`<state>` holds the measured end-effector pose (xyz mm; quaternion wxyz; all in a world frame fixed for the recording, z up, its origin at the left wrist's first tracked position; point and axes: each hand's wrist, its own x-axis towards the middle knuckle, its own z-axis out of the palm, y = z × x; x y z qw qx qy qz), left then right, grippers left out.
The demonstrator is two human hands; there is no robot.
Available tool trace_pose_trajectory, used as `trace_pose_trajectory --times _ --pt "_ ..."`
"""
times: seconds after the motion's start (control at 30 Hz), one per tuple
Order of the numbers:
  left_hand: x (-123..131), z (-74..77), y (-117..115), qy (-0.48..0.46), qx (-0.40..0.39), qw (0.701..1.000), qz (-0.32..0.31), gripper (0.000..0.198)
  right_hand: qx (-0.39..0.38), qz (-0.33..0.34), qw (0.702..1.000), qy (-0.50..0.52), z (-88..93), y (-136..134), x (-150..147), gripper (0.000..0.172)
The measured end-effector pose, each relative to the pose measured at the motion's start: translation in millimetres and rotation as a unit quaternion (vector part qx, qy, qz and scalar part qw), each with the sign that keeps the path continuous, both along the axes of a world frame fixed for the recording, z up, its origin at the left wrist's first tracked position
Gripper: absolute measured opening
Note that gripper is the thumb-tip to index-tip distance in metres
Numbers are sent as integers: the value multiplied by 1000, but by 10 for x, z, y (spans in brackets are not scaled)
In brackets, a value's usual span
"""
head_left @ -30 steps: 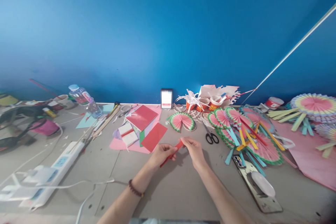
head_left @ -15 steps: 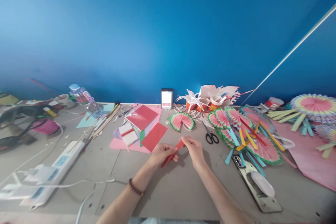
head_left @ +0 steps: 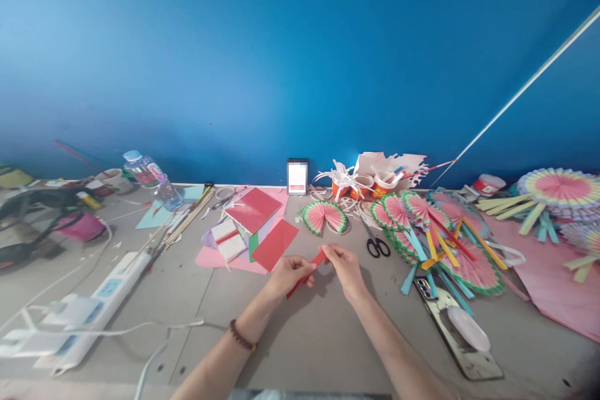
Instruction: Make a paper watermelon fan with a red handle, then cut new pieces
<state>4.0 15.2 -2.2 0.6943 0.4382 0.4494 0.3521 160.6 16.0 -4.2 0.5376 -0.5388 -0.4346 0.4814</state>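
Edged a shade leftward since a second ago: right hand [head_left: 345, 264], fingertips pinched shut on the upper end of the red paper strip [head_left: 317, 259]. Otherwise much as before (same slant, same grip). Gripped along its lower half by the left hand [head_left: 287, 275], fingers curled narrowly round it, lower tip poking out beneath the thumb. Long axis on a diagonal, from low-left near the body up-right toward the scissors [head_left: 379, 245]. Lifted just above the grey table [head_left: 309, 337], spanning the gap between both hands, neither nearer than the other. Well apart from the watermelon paper fan [head_left: 325, 216] and the red paper sheets [head_left: 275, 244] beyond.
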Motion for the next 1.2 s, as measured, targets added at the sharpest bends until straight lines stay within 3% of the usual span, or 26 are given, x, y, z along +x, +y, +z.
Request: trace_pose_trajectory --times 0.2,0.43,0.9,1.0,1.2 --pt "17 14 -4 -29 -2 1000 11 37 -99 84 991 24 -23 -13 -35 37" --pt "-8 30 -6 -23 -40 999 -28 46 -87 -9 996 10 -87 12 -14 38" --pt "-33 -8 1 -21 -28 999 -31 45 -66 -25 997 14 -59 -9 -39 39" --pt "-26 3 1 5 2 1000 -23 43 -71 -28 997 15 -64 4 -22 38" --pt "15 -2 -33 97 144 985 -2 39 -84 -78 990 77 -59 66 57 40"
